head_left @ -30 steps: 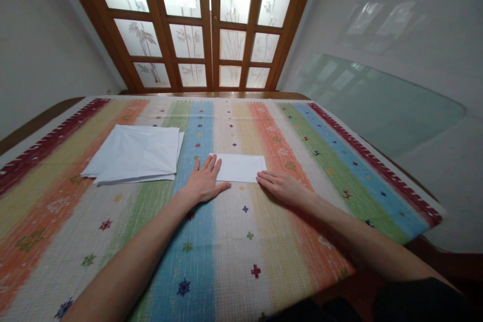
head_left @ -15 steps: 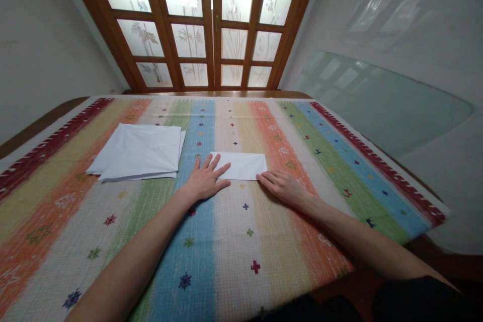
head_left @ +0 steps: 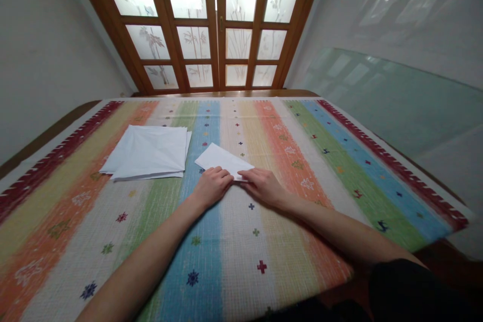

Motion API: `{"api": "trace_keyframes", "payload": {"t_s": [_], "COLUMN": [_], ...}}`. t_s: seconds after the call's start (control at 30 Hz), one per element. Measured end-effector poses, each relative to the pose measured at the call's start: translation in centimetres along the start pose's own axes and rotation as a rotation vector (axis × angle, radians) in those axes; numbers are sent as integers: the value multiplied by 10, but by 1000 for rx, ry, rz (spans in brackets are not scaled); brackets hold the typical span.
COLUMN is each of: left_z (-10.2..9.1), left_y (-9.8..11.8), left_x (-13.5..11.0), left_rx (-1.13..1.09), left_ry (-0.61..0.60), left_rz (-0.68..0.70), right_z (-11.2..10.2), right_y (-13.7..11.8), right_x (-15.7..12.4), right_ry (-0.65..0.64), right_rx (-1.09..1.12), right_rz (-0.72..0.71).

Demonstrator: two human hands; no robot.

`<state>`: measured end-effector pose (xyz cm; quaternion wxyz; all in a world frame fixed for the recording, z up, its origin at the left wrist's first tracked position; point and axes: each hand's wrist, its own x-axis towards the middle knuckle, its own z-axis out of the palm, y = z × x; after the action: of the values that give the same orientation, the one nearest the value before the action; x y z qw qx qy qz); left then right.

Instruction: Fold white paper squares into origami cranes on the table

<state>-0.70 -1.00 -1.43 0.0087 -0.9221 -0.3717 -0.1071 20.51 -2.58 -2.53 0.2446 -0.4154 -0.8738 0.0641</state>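
A folded strip of white paper (head_left: pixel 222 157) lies at an angle on the striped tablecloth (head_left: pixel 241 241), its far end pointing up and left. At its near edge my left hand (head_left: pixel 214 184) is closed, fingers curled and pressed on the paper. My right hand (head_left: pixel 264 186) pinches the near right end of the same paper between thumb and fingers. The two hands are close together, almost touching at the fingertips. The corner under the fingers is partly hidden.
A stack of white paper sheets (head_left: pixel 149 153) lies left of the hands. Beyond the table's far edge stands a wooden door (head_left: pixel 217 55) with frosted panes. A glass panel (head_left: pixel 396 95) leans along the right wall.
The folded paper has turned from lying square to lying slanted. My left hand has gone from spread flat to curled at the near edge, and my right hand has moved inward beside it.
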Motion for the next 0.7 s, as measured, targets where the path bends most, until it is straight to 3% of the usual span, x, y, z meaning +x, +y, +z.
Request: {"api": "trace_keyframes", "payload": {"t_s": [0.2, 0.33, 0.53, 0.7], "left_z": [14, 15, 1, -9], "left_y": [-10, -6, 0, -1], "left_x": [2, 9, 13, 22], "left_rx": [-207, -152, 103, 266], "left_ry": [155, 174, -41, -141], "left_rz": [-227, -337, -111, 69], "right_z": [-2, 0, -1, -12], "right_y": [20, 26, 41, 63], "right_x": [11, 21, 26, 17], "right_ry": [79, 69, -35, -113], "right_rx": [209, 197, 133, 102], "right_rz": [300, 348, 237, 116]}}
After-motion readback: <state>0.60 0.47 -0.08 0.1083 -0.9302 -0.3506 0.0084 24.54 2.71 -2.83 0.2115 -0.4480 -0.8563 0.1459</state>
